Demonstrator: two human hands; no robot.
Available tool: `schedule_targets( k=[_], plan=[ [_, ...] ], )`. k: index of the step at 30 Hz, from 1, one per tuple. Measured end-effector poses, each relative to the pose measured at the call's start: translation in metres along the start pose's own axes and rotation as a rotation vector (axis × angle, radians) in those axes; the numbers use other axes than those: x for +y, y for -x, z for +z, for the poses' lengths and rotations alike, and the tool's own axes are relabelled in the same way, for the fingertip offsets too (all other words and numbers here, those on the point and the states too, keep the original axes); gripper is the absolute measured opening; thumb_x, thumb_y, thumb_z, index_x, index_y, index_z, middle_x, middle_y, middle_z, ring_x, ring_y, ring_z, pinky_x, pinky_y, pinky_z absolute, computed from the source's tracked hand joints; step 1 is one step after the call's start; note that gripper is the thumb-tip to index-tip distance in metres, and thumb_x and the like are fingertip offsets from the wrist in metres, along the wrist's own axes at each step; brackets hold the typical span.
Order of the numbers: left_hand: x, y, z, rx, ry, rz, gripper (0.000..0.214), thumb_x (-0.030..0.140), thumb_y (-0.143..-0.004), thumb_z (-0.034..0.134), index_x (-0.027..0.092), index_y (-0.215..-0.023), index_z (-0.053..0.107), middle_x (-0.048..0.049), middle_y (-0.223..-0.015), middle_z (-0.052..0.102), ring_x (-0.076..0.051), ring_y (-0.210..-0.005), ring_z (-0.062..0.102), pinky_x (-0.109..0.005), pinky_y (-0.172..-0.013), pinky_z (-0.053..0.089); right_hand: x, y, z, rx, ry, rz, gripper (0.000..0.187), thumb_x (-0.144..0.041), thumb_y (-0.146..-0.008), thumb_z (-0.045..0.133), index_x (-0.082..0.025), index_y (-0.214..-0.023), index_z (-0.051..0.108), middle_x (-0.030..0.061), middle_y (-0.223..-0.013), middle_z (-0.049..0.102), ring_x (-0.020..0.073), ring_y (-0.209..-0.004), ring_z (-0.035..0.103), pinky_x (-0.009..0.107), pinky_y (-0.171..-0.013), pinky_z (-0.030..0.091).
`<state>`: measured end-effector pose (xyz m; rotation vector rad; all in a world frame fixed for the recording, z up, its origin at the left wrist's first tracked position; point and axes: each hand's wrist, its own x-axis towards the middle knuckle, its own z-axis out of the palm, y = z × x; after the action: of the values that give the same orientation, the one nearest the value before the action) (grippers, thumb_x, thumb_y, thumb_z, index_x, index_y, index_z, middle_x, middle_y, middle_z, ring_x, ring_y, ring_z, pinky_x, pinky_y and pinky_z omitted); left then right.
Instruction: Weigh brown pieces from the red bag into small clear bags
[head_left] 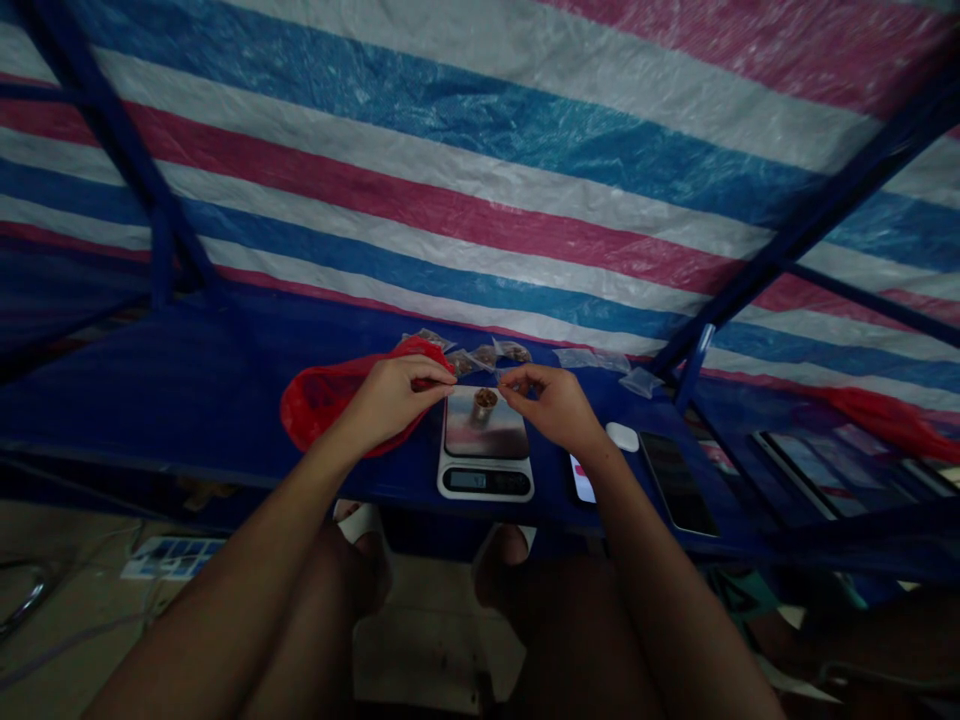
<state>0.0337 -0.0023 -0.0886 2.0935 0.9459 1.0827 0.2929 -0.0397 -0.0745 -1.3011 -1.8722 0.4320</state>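
Note:
My left hand (pixel 391 395) and my right hand (pixel 551 403) are both pinched closed above a small digital kitchen scale (pixel 485 455). Between their fingertips they seem to hold a small clear plastic bag (pixel 478 380), too small to make out well. A small brown cup-like thing (pixel 484 402) stands on the scale's steel platform. A red plastic bag (pixel 330 405) lies under and behind my left hand. Several small clear packets (pixel 487 353) with brown contents lie on the blue table (pixel 187 400) behind the scale.
Right of the scale lie a phone (pixel 582 482) partly under my wrist, a white earbud case (pixel 622 436) and a dark phone (pixel 679 482). More clear packets (pixel 607 363) lie at the back right. A striped tarpaulin (pixel 480 180) and blue frame bars (pixel 810 220) stand behind.

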Motion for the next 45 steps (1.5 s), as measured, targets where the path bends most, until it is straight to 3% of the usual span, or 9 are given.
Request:
schedule_targets(
  k=[12, 20, 25, 30, 34, 37, 41, 43, 45],
  plan=[
    [-0.001, -0.006, 0.015, 0.021, -0.018, 0.064, 0.017, 0.029, -0.092, 0.070, 0.020, -0.098, 0.083, -0.0065, -0.105, 0.083, -0.023, -0.101, 0.076, -0.037, -0.093, 0.059, -0.004, 0.000, 0.005, -0.178, 0.032, -0.011, 0.013, -0.018, -0.091, 0.071, -0.020, -0.095, 0.083, 0.0035, -0.092, 0.082, 0.0177, -0.079, 0.069, 0.029, -0.072, 0.050],
    [-0.007, -0.003, 0.002, -0.008, -0.030, 0.001, 0.022, 0.036, -0.091, 0.069, 0.020, -0.097, 0.082, -0.0076, -0.107, 0.083, -0.024, -0.099, 0.076, -0.038, -0.094, 0.059, -0.005, 0.001, 0.004, -0.184, 0.096, -0.045, 0.019, -0.015, -0.091, 0.071, -0.023, -0.101, 0.085, 0.0043, -0.094, 0.081, 0.0174, -0.076, 0.067, 0.031, -0.071, 0.051],
    [-0.009, 0.004, -0.019, -0.055, -0.105, -0.030, 0.022, 0.039, -0.089, 0.070, 0.022, -0.094, 0.083, -0.0061, -0.103, 0.083, -0.024, -0.098, 0.076, -0.038, -0.094, 0.059, -0.005, 0.002, 0.003, -0.166, 0.069, -0.056, 0.016, -0.021, -0.094, 0.070, -0.022, -0.101, 0.085, 0.0068, -0.101, 0.082, 0.0186, -0.079, 0.070, 0.032, -0.074, 0.054],
    [-0.027, 0.013, -0.042, -0.061, -0.226, -0.108, 0.024, 0.043, -0.086, 0.070, 0.024, -0.092, 0.083, -0.0056, -0.101, 0.084, -0.025, -0.093, 0.077, -0.036, -0.088, 0.061, -0.003, 0.001, 0.002, -0.064, 0.042, -0.046, 0.019, -0.027, -0.096, 0.067, -0.021, -0.103, 0.083, 0.0073, -0.103, 0.082, 0.0214, -0.088, 0.073, 0.034, -0.079, 0.055],
    [-0.038, 0.016, -0.046, -0.119, -0.278, -0.122, 0.022, 0.042, -0.084, 0.070, 0.025, -0.090, 0.083, -0.0052, -0.097, 0.084, -0.025, -0.086, 0.078, -0.033, -0.080, 0.061, 0.010, -0.003, 0.001, 0.062, 0.055, -0.008, 0.021, -0.031, -0.096, 0.064, -0.021, -0.103, 0.081, 0.0071, -0.102, 0.082, 0.0221, -0.086, 0.073, 0.036, -0.080, 0.057],
    [-0.039, 0.016, -0.045, -0.120, -0.316, -0.124, 0.022, 0.039, -0.083, 0.070, 0.025, -0.094, 0.084, -0.0060, -0.100, 0.084, -0.026, -0.089, 0.078, -0.034, -0.083, 0.061, 0.029, -0.006, 0.000, 0.090, 0.145, 0.009, 0.025, -0.027, -0.096, 0.062, -0.020, -0.111, 0.079, 0.0101, -0.111, 0.081, 0.0257, -0.097, 0.074, 0.042, -0.090, 0.058],
    [-0.034, 0.014, -0.042, -0.111, -0.396, -0.104, 0.023, 0.035, -0.088, 0.065, 0.026, -0.098, 0.084, -0.0053, -0.105, 0.084, -0.027, -0.096, 0.077, -0.035, -0.089, 0.059, 0.059, -0.010, -0.006, -0.080, 0.338, -0.055, 0.060, -0.010, -0.085, 0.064, -0.017, -0.145, 0.063, 0.0156, -0.146, 0.067, 0.0349, -0.133, 0.062, 0.055, -0.116, 0.047],
    [-0.030, 0.013, -0.039, -0.101, -0.427, -0.096, 0.026, 0.034, -0.092, 0.061, 0.026, -0.102, 0.084, -0.0051, -0.107, 0.084, -0.027, -0.098, 0.077, -0.036, -0.091, 0.058, 0.070, -0.014, -0.009, -0.165, 0.423, -0.070, 0.078, -0.004, -0.080, 0.063, -0.016, -0.156, 0.052, 0.0172, -0.155, 0.059, 0.0370, -0.142, 0.054, 0.057, -0.120, 0.042],
    [-0.024, 0.013, -0.036, -0.076, -0.439, -0.081, 0.028, 0.035, -0.096, 0.059, 0.025, -0.105, 0.083, -0.0053, -0.109, 0.083, -0.027, -0.099, 0.077, -0.038, -0.092, 0.057, 0.075, -0.021, -0.011, -0.211, 0.486, -0.067, 0.083, -0.001, -0.076, 0.063, -0.014, -0.158, 0.049, 0.0183, -0.157, 0.057, 0.0378, -0.144, 0.051, 0.057, -0.122, 0.041]
  ],
)
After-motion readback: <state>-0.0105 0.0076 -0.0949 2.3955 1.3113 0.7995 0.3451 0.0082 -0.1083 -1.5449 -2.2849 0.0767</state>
